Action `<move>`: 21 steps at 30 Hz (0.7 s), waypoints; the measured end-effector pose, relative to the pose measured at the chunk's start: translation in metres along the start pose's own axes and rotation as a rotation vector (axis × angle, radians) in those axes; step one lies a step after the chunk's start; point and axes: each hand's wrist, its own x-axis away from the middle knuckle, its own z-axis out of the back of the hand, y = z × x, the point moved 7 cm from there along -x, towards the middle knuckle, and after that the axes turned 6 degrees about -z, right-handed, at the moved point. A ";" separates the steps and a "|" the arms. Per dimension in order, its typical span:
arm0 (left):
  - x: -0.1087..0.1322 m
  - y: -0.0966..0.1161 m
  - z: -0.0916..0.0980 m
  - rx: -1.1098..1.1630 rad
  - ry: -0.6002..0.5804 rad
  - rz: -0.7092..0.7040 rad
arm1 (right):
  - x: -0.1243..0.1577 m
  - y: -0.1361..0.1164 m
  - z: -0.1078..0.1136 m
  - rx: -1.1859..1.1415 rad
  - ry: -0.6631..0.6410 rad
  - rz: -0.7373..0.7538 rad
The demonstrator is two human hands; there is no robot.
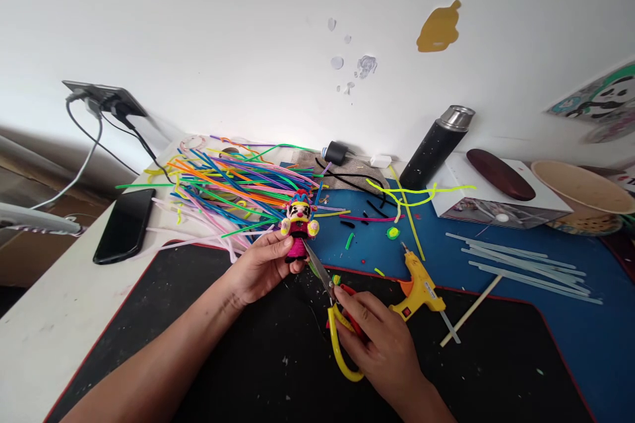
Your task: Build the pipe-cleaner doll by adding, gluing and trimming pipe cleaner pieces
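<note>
My left hand [262,268] is closed around the base of a small pipe-cleaner figure [299,225] with a white face, yellow arms and a pink skirt, held upright over the black mat [208,344]. My right hand [381,340] grips yellow-handled scissors [333,307]. Their blades point up and left, with the tips touching the figure's lower right side. A big heap of coloured pipe cleaners [233,192] lies just behind the figure.
A yellow glue gun [419,284] lies right of the scissors, with clear glue sticks [520,261] on the blue mat [585,330]. A black phone [124,225] is at the left, a black flask [434,145], a white box [496,201] and a bowl [583,195] at the back right.
</note>
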 end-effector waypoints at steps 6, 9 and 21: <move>0.001 -0.008 0.004 0.056 -0.011 -0.001 | 0.000 0.001 0.001 -0.040 0.022 -0.005; 0.001 -0.010 0.002 0.068 -0.040 -0.008 | -0.002 0.002 0.000 -0.064 0.022 -0.014; -0.002 0.001 0.001 -0.024 0.034 -0.028 | -0.006 -0.001 0.003 0.058 -0.028 0.041</move>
